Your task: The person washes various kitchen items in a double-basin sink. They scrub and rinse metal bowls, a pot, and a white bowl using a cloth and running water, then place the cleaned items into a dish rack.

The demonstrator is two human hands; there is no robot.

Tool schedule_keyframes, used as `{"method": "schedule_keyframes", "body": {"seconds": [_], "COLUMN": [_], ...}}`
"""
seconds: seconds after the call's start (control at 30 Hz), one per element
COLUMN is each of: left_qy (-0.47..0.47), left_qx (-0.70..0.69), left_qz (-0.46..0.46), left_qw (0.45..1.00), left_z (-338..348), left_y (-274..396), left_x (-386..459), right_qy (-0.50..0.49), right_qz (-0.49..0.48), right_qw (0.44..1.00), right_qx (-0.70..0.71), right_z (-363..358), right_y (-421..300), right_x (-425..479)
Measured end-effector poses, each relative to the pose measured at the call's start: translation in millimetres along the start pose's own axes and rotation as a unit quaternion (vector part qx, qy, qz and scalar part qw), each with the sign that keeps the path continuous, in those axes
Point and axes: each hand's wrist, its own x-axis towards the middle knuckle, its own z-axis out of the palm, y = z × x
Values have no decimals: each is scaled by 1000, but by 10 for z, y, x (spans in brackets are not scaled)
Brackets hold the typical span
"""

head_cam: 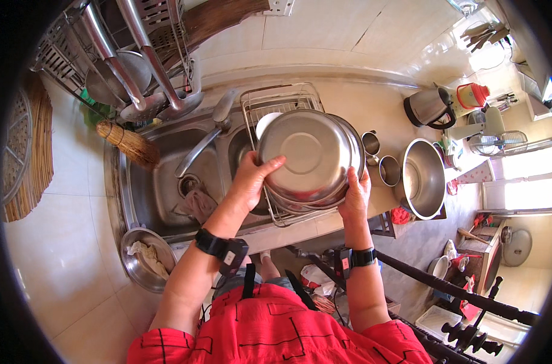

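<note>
Both my hands grip a stack of stainless steel basins (305, 154), turned bottom up, over a wire dish rack (280, 102). My left hand (253, 179) holds the left rim, its thumb on the upper basin's side. On the right rim, my right hand (357, 193) has its thumb up against the metal. Part of a white bowl (267, 123) shows behind the basins. The rack spans the right bowl of a steel double sink, mostly hidden under the stack. Whether the basins rest on the rack, I cannot tell.
Left of the faucet (203, 148), a straw brush (128, 143) leans into the left sink bowl (151, 200), where a wet cloth (198, 204) lies. A steel bowl (141, 268) holds another cloth. Steel mugs (388, 170), a large basin (422, 179) and a kettle (427, 108) stand to the right.
</note>
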Motion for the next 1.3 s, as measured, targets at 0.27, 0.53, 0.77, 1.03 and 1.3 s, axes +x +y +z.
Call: {"method": "schedule_keyframes", "body": {"seconds": [0.27,0.53,0.77,1.03,1.3], "left_qy": [39,79,190,130,58], "left_qx": [-35,-140,162,536,773], "left_qz": [101,-81,-20,144,147], "left_qw": [994,984,968,822,614], "left_z": [-81,84,232,156,-219], "left_y": [470,-624,-961,-553,11], "left_x": [-268,7,20,211,1453], "right_qy": [102,209,172,123,153], "right_qz": [-91,-257,-104,37,129], "right_qw": [990,943,970,982,967], "right_qx": [28,27,136,136,156], "right_z": [-197,-332,-463,-513,-547], "right_y": [-476,-1156,-1117,-420,-39], "right_x": [260,96,14,-65,-275]}}
